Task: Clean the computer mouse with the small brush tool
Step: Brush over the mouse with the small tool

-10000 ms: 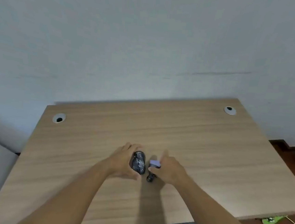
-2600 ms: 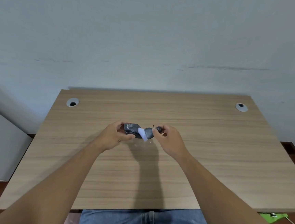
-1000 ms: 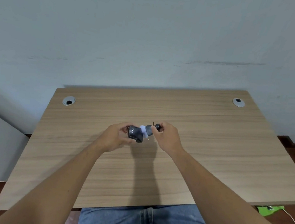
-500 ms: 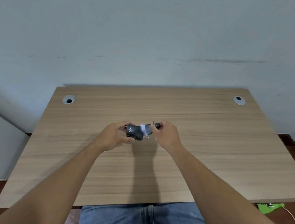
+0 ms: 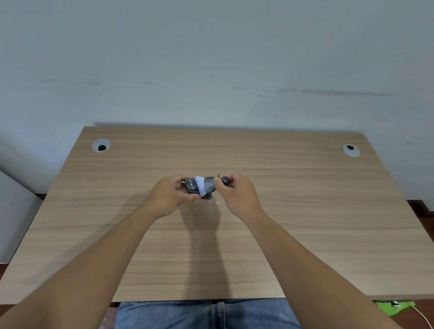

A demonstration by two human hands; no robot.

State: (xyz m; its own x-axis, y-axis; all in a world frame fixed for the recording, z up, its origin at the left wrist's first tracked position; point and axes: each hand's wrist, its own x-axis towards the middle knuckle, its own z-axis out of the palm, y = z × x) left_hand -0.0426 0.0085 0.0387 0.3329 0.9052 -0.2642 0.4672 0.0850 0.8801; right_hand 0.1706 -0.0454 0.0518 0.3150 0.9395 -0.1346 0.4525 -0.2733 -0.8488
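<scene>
Brush (image 5: pixel 206 187) against handheld mouse (image 5: pixel 191 186)

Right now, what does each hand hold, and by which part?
Left hand grips the black computer mouse by its sides; right hand pinches the grey white-bristled brush tool at its dark end.
</scene>
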